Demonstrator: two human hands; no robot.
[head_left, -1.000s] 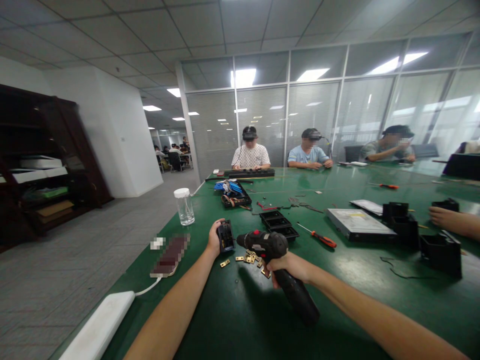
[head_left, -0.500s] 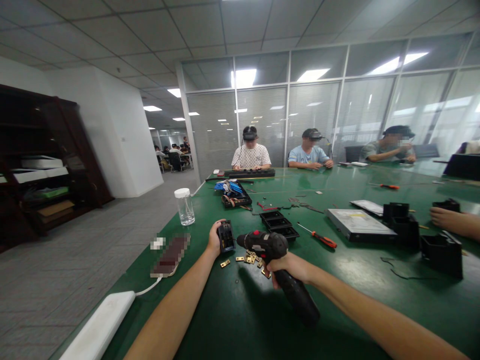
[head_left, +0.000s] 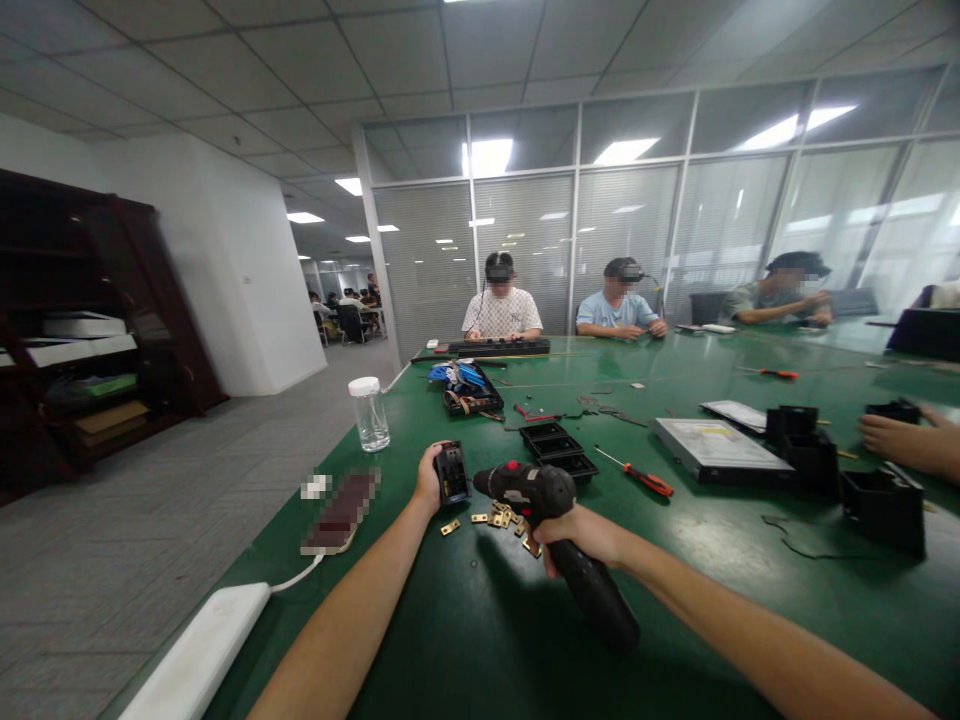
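My left hand (head_left: 430,482) grips a small black plastic housing (head_left: 453,474) by its left side, its open face tilted toward me. Wrapped around the handle of a black cordless drill (head_left: 534,490) is my right hand (head_left: 579,536). The drill's chuck points left and its tip is close to the housing's right edge; whether the two touch I cannot tell. Below them, several small brass pieces with holes (head_left: 501,516) lie scattered on the green table (head_left: 450,640). Behind the drill stands a black tray with compartments (head_left: 556,448).
To the right lie an orange-handled screwdriver (head_left: 646,478), a flat metal drive (head_left: 720,450) and black boxes (head_left: 883,508). A clear jar (head_left: 370,420), a phone (head_left: 342,510) and a white power strip (head_left: 202,650) line the left edge. A co-worker's hand (head_left: 900,438) is at far right.
My hands, the housing and the drill stay practically where they were. At far right, the co-worker's hands have shifted slightly around a black part.
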